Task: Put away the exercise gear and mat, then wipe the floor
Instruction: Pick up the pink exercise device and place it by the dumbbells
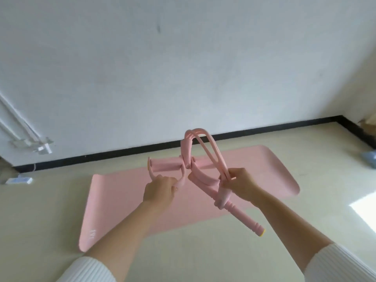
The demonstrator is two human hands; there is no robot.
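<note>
gear step in hand: left hand [159, 189] grips a pedal strap, right hand [240, 183] pinches the bands of the pink pedal puller [195, 159], held above the mat [122, 200]. next move likely needs bundling it. mat lies flat near the wall [183, 68], open floor [50, 210] around it.

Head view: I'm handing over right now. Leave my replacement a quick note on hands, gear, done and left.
Left hand grips the pink pedal puller by its pedal frame. Right hand holds its tubes bunched against the handle bar, above the mat.
The mat lies unrolled on the floor.
Done: puller picked up, partly bundled.
Left: stow puller, roll and stow mat, wipe floor.
</note>
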